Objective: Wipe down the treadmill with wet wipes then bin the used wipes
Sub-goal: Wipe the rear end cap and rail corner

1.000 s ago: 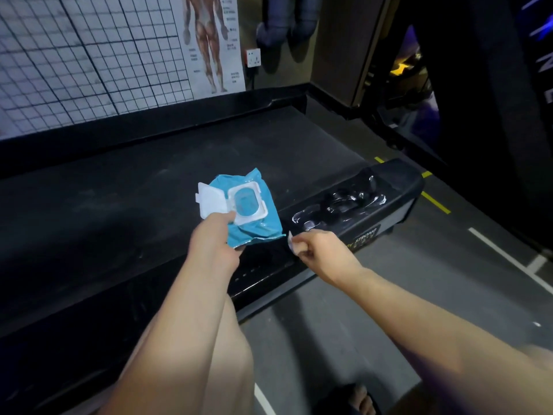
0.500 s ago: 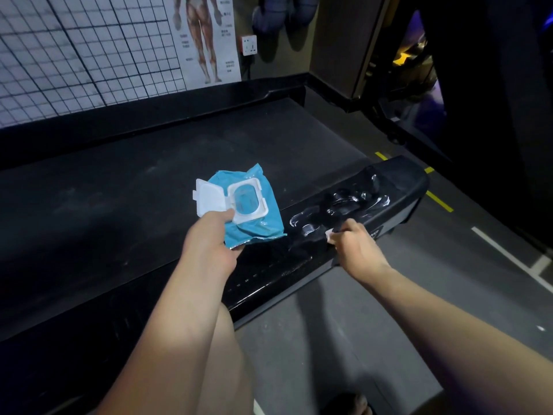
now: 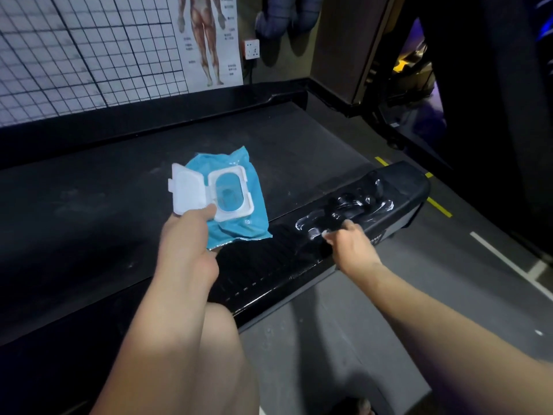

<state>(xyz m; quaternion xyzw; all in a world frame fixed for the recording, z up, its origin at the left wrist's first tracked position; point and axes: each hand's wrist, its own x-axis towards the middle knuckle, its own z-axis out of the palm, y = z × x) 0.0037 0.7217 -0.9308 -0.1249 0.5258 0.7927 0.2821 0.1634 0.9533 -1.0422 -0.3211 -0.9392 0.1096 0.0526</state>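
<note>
dark gym floor (image 3: 344, 339), treadmill (image 3: 89, 190) across mid-frame. my left hand (image 3: 185, 238) pinches the pack (image 3: 239, 229), lid open, at centre. my right hand (image 3: 351, 248) curls on a wipe (image 3: 325, 234), mostly hidden, against the wet rail (image 3: 398, 187), centre-right. that loose pinch could drop the pack.

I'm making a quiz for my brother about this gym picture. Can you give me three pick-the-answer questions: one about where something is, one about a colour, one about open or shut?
1. Where is the wipe pack?
A) on the floor
B) in the left hand
C) hanging on the wall

2. What colour is the pack?
A) red
B) yellow
C) blue

3. How is the pack's lid?
A) flipped open
B) snapped shut
C) torn off

Answers:
1 B, the hand grips it above the treadmill.
2 C, its wrapping is blue.
3 A, the lid lies folded back beside the opening.
</note>
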